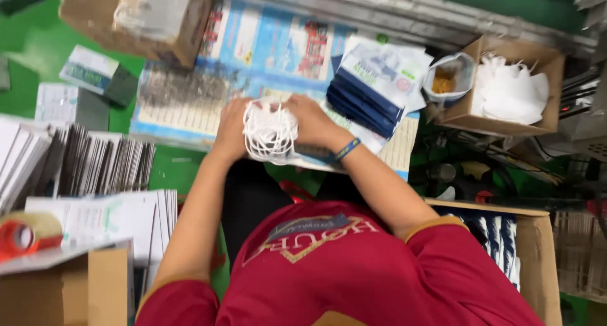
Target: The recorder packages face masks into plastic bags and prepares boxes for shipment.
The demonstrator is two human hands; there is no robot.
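Both your hands close round one bundle of white masks [270,131], left hand [232,129] on its left side, right hand [311,120] on its right, held just above the desk [183,105] over its printed sheet. The bundle looks light and soft, with loose ear loops spilling out, so it will likely squash and shed pieces; gripping the stacked edges from both sides, not the loops, seems safest. Right of your hands lies a stack of dark blue packets [363,105]. Farther right, a carton [471,114] holds more white masks. A tape roll [25,232] sits near left.
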